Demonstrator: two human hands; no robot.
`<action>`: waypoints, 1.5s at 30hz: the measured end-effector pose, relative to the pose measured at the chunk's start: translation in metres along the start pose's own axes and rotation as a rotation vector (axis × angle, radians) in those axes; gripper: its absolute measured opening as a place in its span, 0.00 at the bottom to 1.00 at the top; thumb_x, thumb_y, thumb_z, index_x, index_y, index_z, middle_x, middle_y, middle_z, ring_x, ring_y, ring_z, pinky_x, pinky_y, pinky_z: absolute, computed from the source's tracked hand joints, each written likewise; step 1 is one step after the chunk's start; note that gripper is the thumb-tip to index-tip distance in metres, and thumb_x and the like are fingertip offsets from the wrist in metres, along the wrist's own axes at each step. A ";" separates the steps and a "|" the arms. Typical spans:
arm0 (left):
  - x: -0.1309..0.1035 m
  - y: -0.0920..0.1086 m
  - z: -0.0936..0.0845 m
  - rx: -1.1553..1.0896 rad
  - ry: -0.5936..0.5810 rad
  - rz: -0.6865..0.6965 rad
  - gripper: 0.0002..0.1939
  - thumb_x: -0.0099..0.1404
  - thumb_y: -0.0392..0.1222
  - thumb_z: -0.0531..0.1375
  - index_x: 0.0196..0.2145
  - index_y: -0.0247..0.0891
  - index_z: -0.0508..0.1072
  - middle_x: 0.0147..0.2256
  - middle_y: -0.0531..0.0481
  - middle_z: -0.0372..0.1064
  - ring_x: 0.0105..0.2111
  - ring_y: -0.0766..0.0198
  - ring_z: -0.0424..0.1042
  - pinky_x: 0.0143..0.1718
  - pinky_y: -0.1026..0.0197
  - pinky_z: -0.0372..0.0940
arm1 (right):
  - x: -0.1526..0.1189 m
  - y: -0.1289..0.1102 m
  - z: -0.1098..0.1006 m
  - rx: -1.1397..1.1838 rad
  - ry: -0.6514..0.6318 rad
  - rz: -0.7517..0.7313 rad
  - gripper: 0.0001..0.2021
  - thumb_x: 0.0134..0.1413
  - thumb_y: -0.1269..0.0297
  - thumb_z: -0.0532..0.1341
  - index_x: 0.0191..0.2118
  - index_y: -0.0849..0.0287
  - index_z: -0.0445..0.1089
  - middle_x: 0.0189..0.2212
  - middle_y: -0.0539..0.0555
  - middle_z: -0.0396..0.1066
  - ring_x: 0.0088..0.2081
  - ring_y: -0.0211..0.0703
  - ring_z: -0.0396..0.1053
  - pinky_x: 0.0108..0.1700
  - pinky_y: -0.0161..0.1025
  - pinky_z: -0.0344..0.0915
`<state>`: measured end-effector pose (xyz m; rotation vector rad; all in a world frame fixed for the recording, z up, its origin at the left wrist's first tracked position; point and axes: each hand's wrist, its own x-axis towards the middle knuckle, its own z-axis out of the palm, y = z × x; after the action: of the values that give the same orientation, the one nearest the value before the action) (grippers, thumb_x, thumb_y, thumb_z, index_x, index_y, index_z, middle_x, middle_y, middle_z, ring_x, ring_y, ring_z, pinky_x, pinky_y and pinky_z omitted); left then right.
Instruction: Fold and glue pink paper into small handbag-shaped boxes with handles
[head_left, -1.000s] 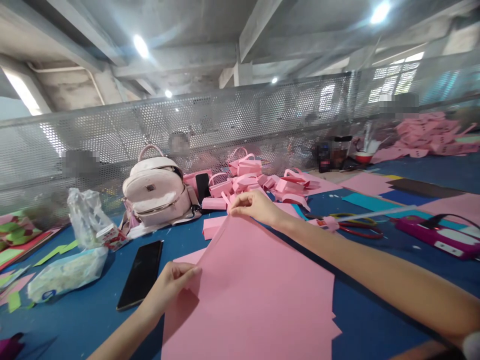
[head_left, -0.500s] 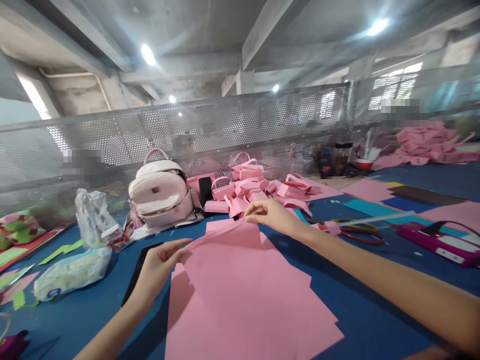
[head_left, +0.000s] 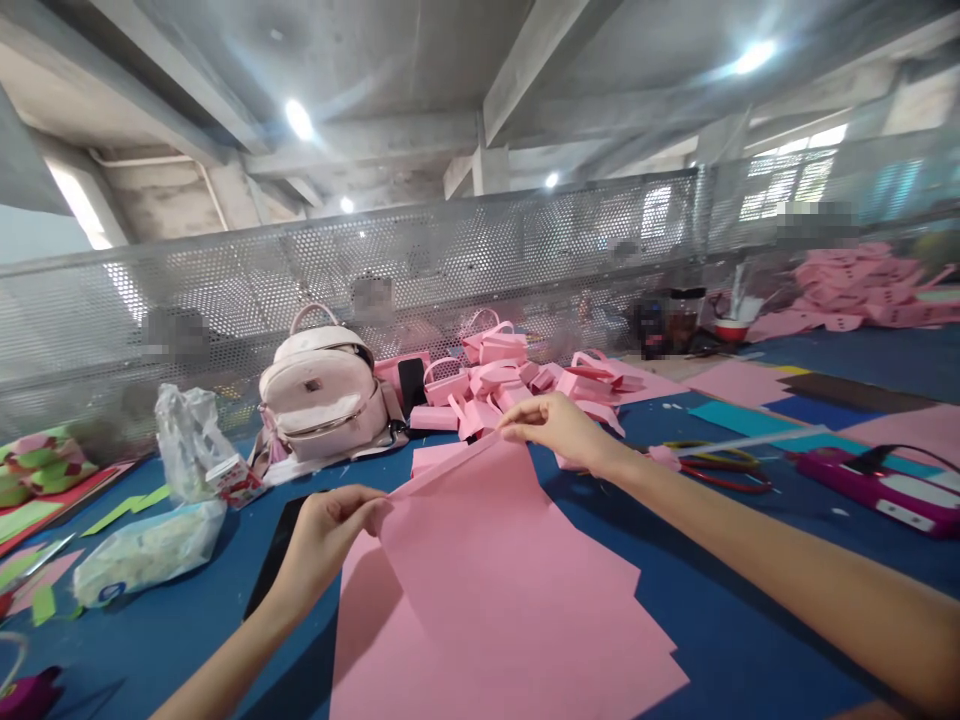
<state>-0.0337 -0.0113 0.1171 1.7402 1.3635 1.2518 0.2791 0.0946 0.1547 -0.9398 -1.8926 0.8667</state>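
From where I stand, a perforated metal partition (head_left: 450, 260) runs behind the blue tabletop (head_left: 735, 650). In the middle lies a stack of pink sheets (head_left: 360, 650), and above it the pink sheet (head_left: 487, 510) is lifted by its far edge, which slants up to the right.

The right arm reaches far across; the right hand (head_left: 551, 430), wrist bent, pinches the edge's upper end between thumb and fingers. The left hand (head_left: 337, 520), nearer and lower, pinches the other end, thumb stretched toward the right.

A pale backpack (head_left: 322, 410) carries a small dark badge, its lettering too tiny to read. The plastic packet (head_left: 157, 545) shows a round blue logo I can't make out. A dark phone (head_left: 274, 560) lies partly behind the left wrist. The little carton (head_left: 236, 480) has red-and-white print, also illegible.
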 end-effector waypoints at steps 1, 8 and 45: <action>0.001 0.001 0.001 -0.004 -0.030 -0.003 0.16 0.62 0.51 0.63 0.28 0.33 0.80 0.25 0.47 0.76 0.26 0.62 0.72 0.29 0.64 0.66 | -0.001 -0.001 -0.001 0.001 0.004 -0.005 0.09 0.44 0.59 0.68 0.29 0.60 0.78 0.26 0.53 0.77 0.32 0.45 0.74 0.37 0.41 0.69; 0.019 0.001 0.007 -0.010 -0.186 -0.035 0.15 0.61 0.50 0.64 0.36 0.33 0.80 0.27 0.48 0.77 0.27 0.60 0.74 0.29 0.65 0.65 | 0.009 -0.013 0.007 0.030 0.003 -0.073 0.12 0.46 0.55 0.68 0.29 0.59 0.74 0.29 0.52 0.76 0.34 0.45 0.74 0.42 0.42 0.68; 0.005 0.009 0.020 0.061 -0.153 0.034 0.24 0.65 0.56 0.59 0.21 0.34 0.76 0.21 0.49 0.71 0.24 0.62 0.67 0.27 0.65 0.59 | 0.029 -0.069 0.029 -0.593 -0.261 -0.327 0.06 0.52 0.72 0.64 0.29 0.58 0.78 0.29 0.49 0.78 0.32 0.40 0.71 0.33 0.34 0.55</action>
<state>-0.0123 -0.0077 0.1185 1.8667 1.3003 1.0806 0.2236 0.0805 0.2109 -0.8373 -2.5125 0.2343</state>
